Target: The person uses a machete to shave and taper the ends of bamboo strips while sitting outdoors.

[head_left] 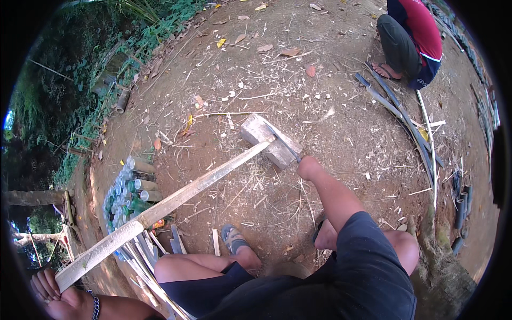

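Chip-strewn ground [362, 154] surrounds a wooden block [253, 128] just beyond the right hand [309, 167], closed around a knife [288, 144]; a bamboo strip [186, 195] stretches there from the clasping left hand [50, 292] — trimming, apparently, the next stroke calling for steadiness.

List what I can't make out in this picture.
Head view:
Handle of the knife: mostly covered by the right grip.
Held end of the split bamboo: partly behind the left grip.
Co-worker: head cut off by the top edge.
Pale strips: some near ends beyond the lower edge.
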{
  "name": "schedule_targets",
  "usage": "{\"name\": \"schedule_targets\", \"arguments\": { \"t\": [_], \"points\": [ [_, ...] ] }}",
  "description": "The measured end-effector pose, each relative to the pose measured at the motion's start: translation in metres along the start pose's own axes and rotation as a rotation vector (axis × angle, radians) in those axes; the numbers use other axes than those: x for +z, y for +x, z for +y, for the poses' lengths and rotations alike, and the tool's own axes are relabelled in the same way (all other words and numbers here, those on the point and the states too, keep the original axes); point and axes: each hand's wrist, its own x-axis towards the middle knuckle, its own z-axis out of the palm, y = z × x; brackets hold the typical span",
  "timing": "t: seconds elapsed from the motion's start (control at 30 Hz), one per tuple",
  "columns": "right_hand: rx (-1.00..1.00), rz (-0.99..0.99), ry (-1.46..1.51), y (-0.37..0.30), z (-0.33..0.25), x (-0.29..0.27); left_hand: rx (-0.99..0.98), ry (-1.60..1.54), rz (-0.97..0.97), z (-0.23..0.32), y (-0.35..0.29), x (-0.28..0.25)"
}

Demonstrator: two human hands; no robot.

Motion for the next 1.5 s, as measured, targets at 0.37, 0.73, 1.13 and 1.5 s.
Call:
{"name": "schedule_targets", "arguments": {
  "t": [0.37,0.73,1.13,1.5],
  "points": [
    [-0.033,0.123,0.515,-0.106,-0.081,0.034,0.163,0.004,0.145,-0.019,-0.071,0.001],
    [-0.634,0.119,0.389,-0.304,-0.209,-0.002,0.32,0.019,0.338,-0.019,-0.112,0.028],
    [-0.458,0.197,0.381,-0.294,-0.18,0.011,0.327,0.106,0.558,-0.021,-0.119,0.067],
    [-0.319,0.208,0.286,-0.243,-0.144,0.017,0.305,0.144,0.543,-0.021,-0.113,0.067]
  ]
}}
